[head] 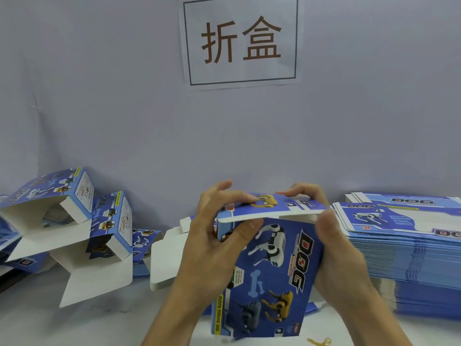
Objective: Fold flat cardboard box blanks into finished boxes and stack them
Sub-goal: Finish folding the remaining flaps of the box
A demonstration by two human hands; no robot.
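Blue printed cardboard: the box (268, 268) I am forming stands on end in front of me over the white table (94, 320), held up so its far end faces away and I can work the closing flap (272, 208). My left hand (214, 248) grips the left wall, thumb across the printed face and fingers curled over the flap's left corner, to keep the tube square. My right hand (334, 245) clasps the right wall, its fingers hooked over the flap's right corner; together they bend the flap down, presumably toward a tuck. Flat blanks (409, 245) lie stacked at my right, within reach for the next pick. Finished boxes (74, 221) lie heaped at my left, their lids open. A paper sign (240, 41) hangs on the wall behind.
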